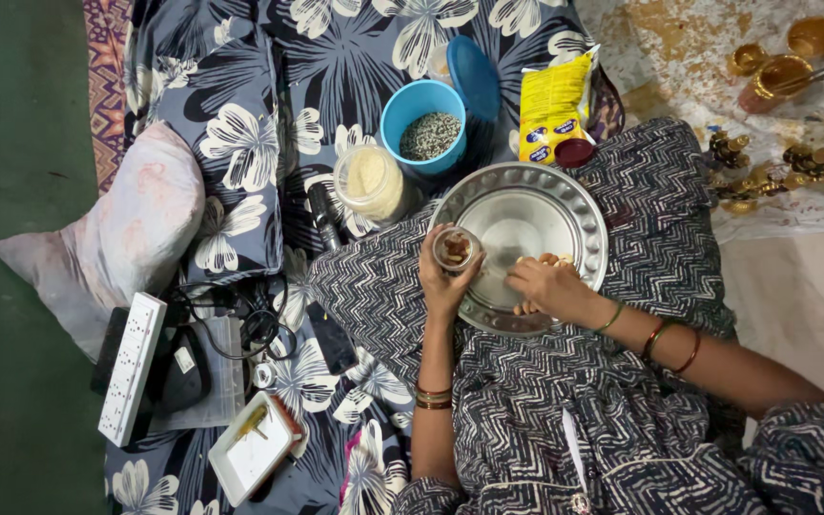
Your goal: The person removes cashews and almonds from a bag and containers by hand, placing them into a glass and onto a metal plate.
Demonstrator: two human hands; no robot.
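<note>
She sits with a round steel plate (pixel 526 215) balanced on her lap, its scalloped rim shining. Her left hand (pixel 445 277) wraps a small clear jar (pixel 456 249) of brownish pieces, tilted over the plate's edge so it stays within reach. Her right hand (pixel 547 286), fingers curled, rests on pale nuts (pixel 553 259) in the plate. Just beyond stand a blue tub (pixel 410 107) of seeds, a lidded plastic jar (pixel 370 181) and a yellow packet (pixel 553 103).

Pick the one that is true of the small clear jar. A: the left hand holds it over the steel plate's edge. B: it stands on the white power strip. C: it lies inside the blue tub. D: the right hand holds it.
A: the left hand grips the small clear jar at the rim of the steel plate, while the right hand rests on nuts in the plate.
</note>
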